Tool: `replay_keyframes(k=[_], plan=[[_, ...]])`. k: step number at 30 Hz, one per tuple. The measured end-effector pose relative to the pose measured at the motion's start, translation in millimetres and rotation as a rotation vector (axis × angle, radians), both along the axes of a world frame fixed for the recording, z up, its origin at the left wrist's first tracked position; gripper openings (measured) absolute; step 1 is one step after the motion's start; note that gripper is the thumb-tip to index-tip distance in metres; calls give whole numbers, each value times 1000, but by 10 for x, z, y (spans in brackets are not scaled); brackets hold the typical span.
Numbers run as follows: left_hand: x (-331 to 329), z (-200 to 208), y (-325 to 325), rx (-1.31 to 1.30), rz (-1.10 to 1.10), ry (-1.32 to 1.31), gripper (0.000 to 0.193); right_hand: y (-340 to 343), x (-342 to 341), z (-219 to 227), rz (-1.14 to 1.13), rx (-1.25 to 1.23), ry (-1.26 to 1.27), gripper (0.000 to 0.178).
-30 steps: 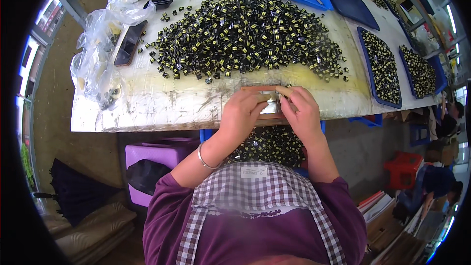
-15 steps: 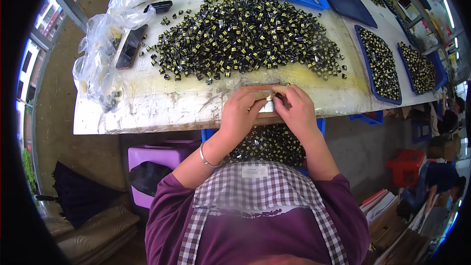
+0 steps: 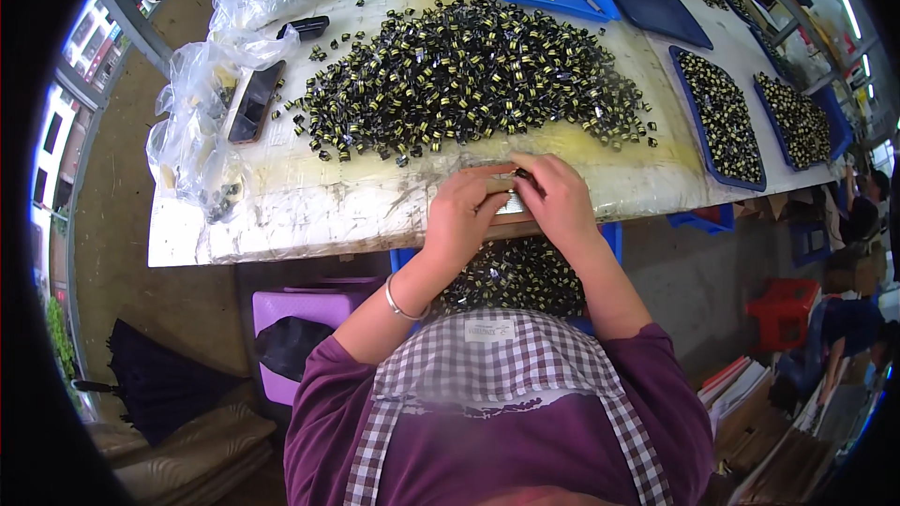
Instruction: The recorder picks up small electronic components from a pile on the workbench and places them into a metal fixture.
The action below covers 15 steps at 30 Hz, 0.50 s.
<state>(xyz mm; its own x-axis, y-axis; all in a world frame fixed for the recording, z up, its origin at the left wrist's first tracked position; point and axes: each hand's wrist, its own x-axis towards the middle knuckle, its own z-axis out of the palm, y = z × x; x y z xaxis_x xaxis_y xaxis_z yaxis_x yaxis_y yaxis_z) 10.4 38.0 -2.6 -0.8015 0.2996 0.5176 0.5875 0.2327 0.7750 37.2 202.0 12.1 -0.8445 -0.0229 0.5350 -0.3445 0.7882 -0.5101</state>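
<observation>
At the table's near edge (image 3: 356, 245), the right hand (image 3: 561, 197) pinches a small black part (image 3: 521, 172), what the left hand (image 3: 459, 213) grasps cannot be told, and work seems unfinished, a large pile (image 3: 469, 80) lying far.

Head cam, L of pr, wide fisheye, looks steeply down fr above, fairly nr hands (image 3: 459, 214) & tabletop (image 3: 300, 192), edges bent

Small black part (image 3: 521, 172), partly hidden, near silvery plate (image 3: 512, 203).
</observation>
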Motion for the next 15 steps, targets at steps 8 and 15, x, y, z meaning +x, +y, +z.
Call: replay_keyframes(k=[8, 15], plan=[[26, -28, 55, -225, 56, 284, 12, 51, -30, -24, 35, -4, -12, 18], [11, -37, 6, -238, 41, 330, 22, -32, -85, -25, -23, -10, 17, 15]])
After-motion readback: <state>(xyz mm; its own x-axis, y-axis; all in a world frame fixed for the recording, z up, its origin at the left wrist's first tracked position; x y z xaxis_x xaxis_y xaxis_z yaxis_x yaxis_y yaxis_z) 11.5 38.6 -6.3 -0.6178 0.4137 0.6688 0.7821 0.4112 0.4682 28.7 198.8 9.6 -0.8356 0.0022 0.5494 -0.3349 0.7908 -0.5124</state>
